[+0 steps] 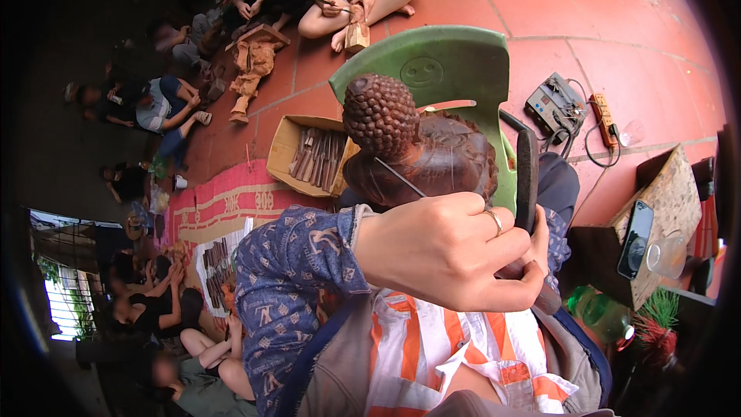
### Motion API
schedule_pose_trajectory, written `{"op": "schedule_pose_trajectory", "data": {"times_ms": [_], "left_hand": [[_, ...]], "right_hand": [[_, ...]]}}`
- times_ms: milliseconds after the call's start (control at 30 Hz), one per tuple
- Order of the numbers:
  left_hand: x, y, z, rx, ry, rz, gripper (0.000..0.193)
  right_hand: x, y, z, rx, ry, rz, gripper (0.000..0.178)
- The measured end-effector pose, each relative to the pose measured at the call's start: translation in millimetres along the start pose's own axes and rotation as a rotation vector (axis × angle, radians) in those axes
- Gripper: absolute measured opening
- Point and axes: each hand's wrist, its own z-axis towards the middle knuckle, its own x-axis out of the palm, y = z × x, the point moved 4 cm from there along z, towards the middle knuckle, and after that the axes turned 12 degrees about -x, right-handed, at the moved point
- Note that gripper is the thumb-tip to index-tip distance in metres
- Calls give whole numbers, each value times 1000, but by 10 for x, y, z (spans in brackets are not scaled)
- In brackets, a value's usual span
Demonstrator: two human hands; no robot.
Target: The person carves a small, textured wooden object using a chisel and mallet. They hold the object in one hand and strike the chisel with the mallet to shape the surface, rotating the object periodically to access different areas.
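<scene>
A dark carved wooden Buddha statue (pixel 451 158), its head covered in round knobs, lies against a green plastic chair (pixel 463 54) in front of me. My left hand (pixel 448 251), wearing a ring, reaches across from the left with its fingers closed. A thin metal chisel (pixel 400 177) sticks out past its knuckles toward the statue; its handle is hidden. My right hand (pixel 543 239) is mostly hidden behind the left, its fingers closed round a dark curved bar (pixel 527 177) whose kind I cannot make out. Both hands are close together, nearer me than the statue.
A cardboard box (pixel 289 147) of chisels stands left of the statue. More tools lie on a paper sheet (pixel 207 262). At right are a grey power unit (pixel 556 104), an orange power strip (pixel 604 120), and a phone (pixel 636 239) on a block. Several people sit around; one carves wood.
</scene>
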Motion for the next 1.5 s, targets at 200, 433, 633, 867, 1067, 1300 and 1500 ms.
{"op": "schedule_pose_trajectory", "data": {"times_ms": [200,433,633,867,1067,1300,1500], "left_hand": [[160,191,119,56,96,89,24],[159,340,80,0,222,112,33],[156,329,78,3,174,122,33],[157,357,98,28,134,142,33],[139,358,121,-13,128,102,33],[61,314,188,-10,43,-3,36],[-86,265,234,-19,-3,-146,34]], "right_hand": [[70,431,190,-141,-44,382,31],[210,747,196,-207,50,384,25],[239,567,131,-109,153,433,30],[337,608,96,-434,84,450,32],[409,805,85,-556,50,212,27],[315,524,213,-601,455,624,29],[154,879,205,-773,-10,361,28]]}}
